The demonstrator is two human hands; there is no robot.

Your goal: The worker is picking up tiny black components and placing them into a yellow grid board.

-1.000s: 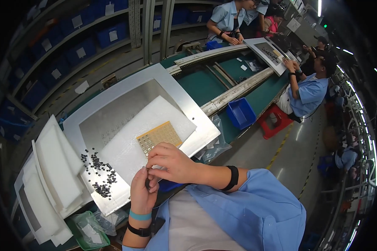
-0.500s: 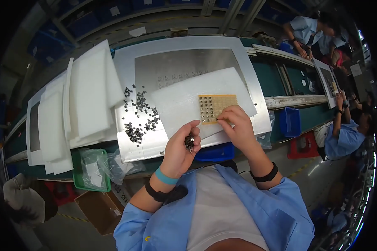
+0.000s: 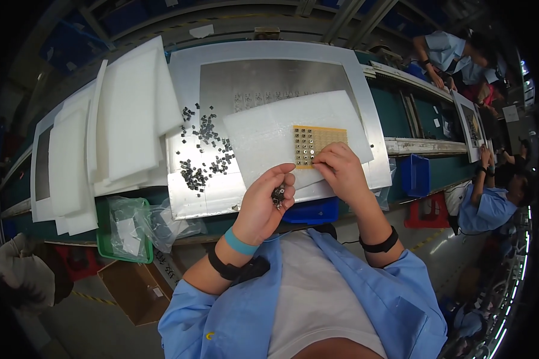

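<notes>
My left hand (image 3: 264,200) is palm-up, its fingers curled around a small heap of black square components (image 3: 278,196). My right hand (image 3: 340,170) has thumb and forefinger pinched together at the near edge of a tan circuit board (image 3: 332,136). Whatever lies between those fingertips is hidden or too small to make out. Small black and silver parts stand in rows along the board's left columns, while its right columns show bare tan surface. Under the board lies a white foam sheet (image 3: 254,140), on a silver-framed metal plate (image 3: 182,206).
Loose black components (image 3: 194,176) are scattered left of the foam. Stacked white foam sheets (image 3: 126,119) stand farther left. A green bin (image 3: 106,239) with plastic bags and blue bins (image 3: 415,175) sit along the bench's near side. Co-workers (image 3: 491,206) are at the right.
The whole view has shifted, so the bench sits slightly higher and farther right. My right fingertips stay at the board's near edge, and my left hand still cups the components.
</notes>
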